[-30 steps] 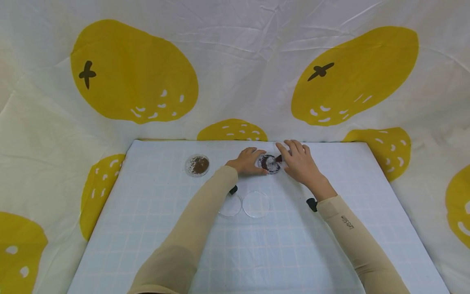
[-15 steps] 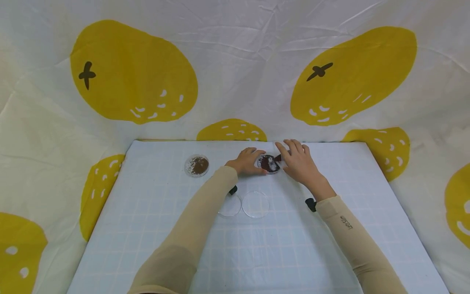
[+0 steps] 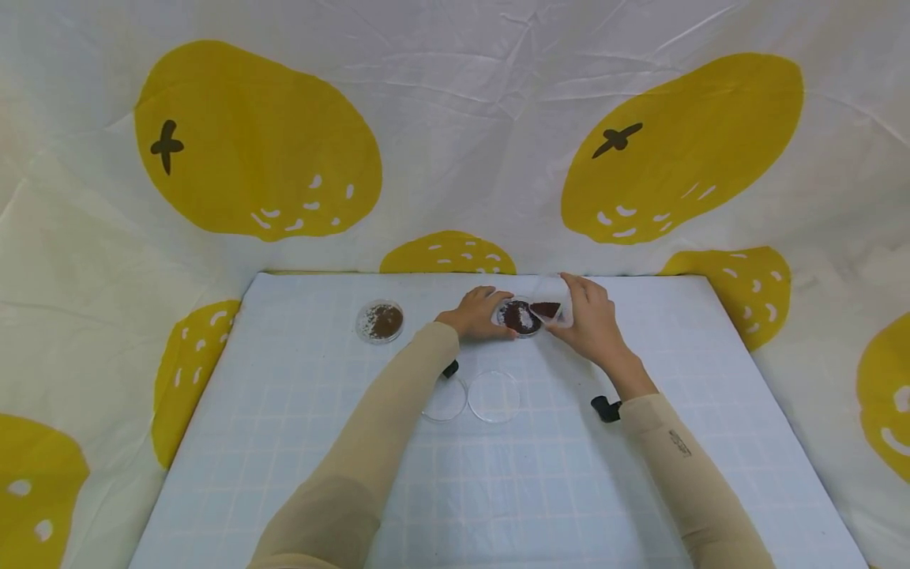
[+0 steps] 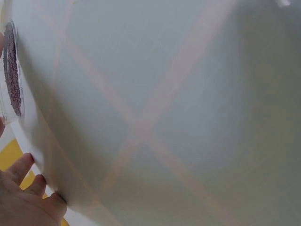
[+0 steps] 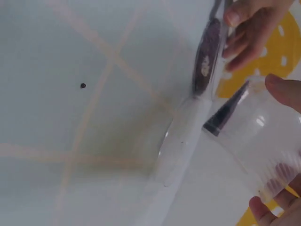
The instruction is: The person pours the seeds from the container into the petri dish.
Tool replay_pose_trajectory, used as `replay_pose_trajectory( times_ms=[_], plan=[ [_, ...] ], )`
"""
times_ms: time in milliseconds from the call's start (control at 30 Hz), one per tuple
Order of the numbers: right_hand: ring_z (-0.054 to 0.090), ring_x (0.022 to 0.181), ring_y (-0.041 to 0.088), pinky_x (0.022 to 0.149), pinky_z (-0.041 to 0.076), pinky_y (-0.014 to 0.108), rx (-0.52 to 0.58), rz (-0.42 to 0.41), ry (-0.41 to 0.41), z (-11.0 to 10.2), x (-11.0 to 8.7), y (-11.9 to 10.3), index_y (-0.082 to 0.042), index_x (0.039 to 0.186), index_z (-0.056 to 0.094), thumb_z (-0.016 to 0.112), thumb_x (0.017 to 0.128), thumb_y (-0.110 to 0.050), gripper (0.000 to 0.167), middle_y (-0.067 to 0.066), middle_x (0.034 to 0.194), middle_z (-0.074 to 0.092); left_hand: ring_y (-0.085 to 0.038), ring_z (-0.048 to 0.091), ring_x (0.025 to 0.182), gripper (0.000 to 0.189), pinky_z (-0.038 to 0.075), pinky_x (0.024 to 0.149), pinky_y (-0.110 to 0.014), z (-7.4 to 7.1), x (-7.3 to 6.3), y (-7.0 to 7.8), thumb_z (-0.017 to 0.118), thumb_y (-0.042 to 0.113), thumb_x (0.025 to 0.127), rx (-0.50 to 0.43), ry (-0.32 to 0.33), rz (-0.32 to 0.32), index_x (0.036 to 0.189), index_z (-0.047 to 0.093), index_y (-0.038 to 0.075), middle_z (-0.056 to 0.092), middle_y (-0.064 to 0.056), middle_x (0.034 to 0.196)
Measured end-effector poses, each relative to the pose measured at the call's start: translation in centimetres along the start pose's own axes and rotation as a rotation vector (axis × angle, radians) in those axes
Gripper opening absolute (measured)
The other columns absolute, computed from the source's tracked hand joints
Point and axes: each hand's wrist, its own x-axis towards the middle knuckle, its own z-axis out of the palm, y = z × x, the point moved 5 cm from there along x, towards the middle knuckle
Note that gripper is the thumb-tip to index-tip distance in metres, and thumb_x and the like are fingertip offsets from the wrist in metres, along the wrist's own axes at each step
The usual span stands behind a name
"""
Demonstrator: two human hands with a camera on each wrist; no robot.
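My left hand [image 3: 478, 314] grips a round clear petri dish [image 3: 517, 318] between thumb and forefinger near the table's back edge. Dark brown granules cover most of its contents, with a white patch in the middle. The same dish [image 4: 12, 70] shows edge-on in the left wrist view. With my right hand [image 3: 596, 325] I hold a clear plastic cup [image 5: 263, 134], tilted with its mouth towards the dish. Dark granules [image 3: 546, 310] lie gathered in the cup's lower side by the dish's right rim.
Another petri dish [image 3: 380, 322] with brown powder and white bits stands to the left. Two clear round lids or dishes [image 3: 494, 397] lie side by side nearer the front. One dark granule [image 5: 83, 85] lies loose on the tablecloth. A lemon-print cloth [image 3: 455, 158] hangs behind the table.
My right hand has turned the cup, so its granules show more. Dark granules have spread over the dish and its white patch has shrunk. My left hand stays in place.
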Motion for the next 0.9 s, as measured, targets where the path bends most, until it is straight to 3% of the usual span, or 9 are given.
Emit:
replay_pose_trajectory(
  times_ms=[300,900],
  plan=[
    [0.033,0.134,0.047,0.109,0.027,0.063,0.315,0.165,0.077,0.3,-1.5,2.1,0.004,0.151,0.029,0.09,0.074,-0.02,0.101,0.03,0.147,0.037,-0.034,0.011,0.15,0.088,0.023,0.112,-0.065,0.0,-0.1,-0.1,0.067,0.067,0.084,-0.018,-0.001,-0.033,0.157,0.029,0.035,0.016,-0.009,0.165],
    [0.037,0.136,0.042,0.108,0.035,0.057,0.529,0.367,0.084,0.2,-4.6,4.0,-0.007,0.155,0.023,0.086,0.08,-0.033,0.101,0.022,0.15,0.04,-0.034,0.01,0.15,0.089,0.024,0.11,-0.067,0.2,-0.1,-0.1,0.067,0.07,0.083,-0.026,0.004,-0.045,0.157,0.029,0.036,0.015,-0.008,0.165]
  ],
)
